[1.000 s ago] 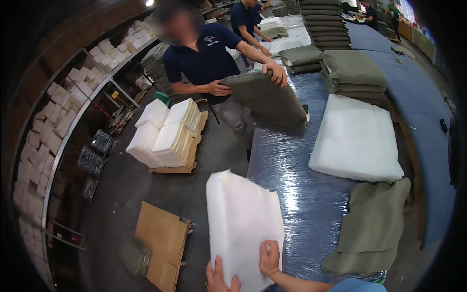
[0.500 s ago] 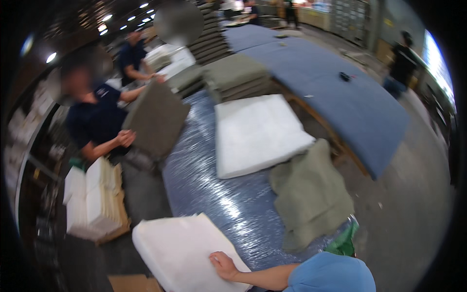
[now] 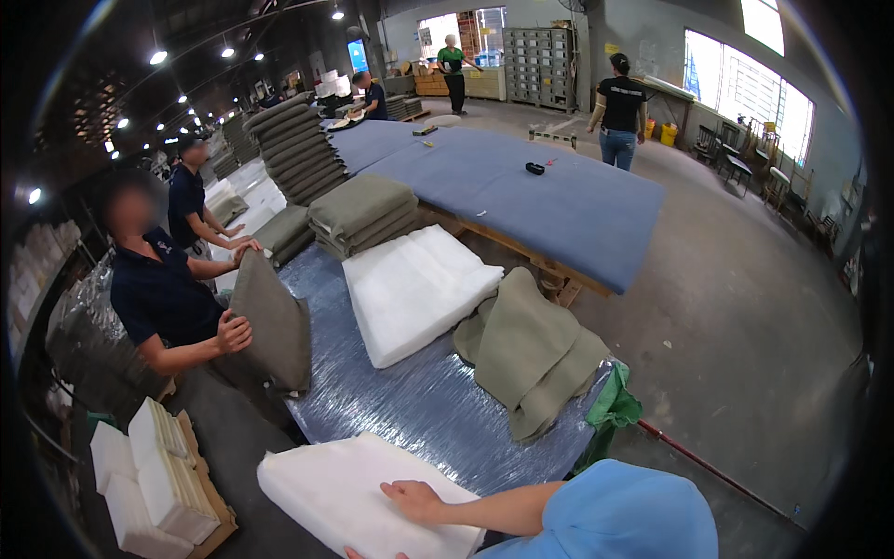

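Note:
A thick white cushion pad lies close to me, at the near end of the plastic-covered table. My right hand rests on top of it with curled fingers; what they pinch, if anything, is hidden. At the lower edge only a little of my left hand shows against the pad's near side. Farther along the table sits another white pad. Beside that is a crumpled grey-green fabric cover.
At left, a co-worker holds a grey-green covered cushion upright. Stacked covered cushions stand behind. White foam blocks are at lower left. A long blue-topped table runs along the right. A red pole lies low at right.
The view has shifted, bringing more of the room into sight. Fingers of my left hand now show at the lower edge. My right hand stays on the near pad.

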`<state>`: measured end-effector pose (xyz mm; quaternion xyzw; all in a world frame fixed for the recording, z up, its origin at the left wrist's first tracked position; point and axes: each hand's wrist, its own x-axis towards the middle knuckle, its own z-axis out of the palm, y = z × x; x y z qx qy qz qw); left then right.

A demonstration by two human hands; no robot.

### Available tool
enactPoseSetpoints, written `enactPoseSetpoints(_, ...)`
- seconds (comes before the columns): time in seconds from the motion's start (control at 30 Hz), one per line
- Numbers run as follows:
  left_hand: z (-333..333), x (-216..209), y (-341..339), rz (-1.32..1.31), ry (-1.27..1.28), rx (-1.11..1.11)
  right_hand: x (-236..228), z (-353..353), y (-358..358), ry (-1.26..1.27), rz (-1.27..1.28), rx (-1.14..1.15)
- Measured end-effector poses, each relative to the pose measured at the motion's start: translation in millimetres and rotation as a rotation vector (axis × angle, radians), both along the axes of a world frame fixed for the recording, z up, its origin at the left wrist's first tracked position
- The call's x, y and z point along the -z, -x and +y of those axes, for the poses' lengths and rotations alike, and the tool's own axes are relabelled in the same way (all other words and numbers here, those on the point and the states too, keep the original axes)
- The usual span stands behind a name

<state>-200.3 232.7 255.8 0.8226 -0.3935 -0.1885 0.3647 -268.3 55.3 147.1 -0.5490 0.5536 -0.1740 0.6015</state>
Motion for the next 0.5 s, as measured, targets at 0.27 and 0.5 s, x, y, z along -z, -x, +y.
enactPoseSetpoints(0.27, 22, 17, -13, -0.020, 0.078, -0.011, 13, 32, 17, 0.190, 0.153, -0.166)
enactPoseSetpoints(0.5, 12, 18, 1, -0.067, 0.104, -0.102, 29, 29, 43, 0.185, -0.002, -0.093)
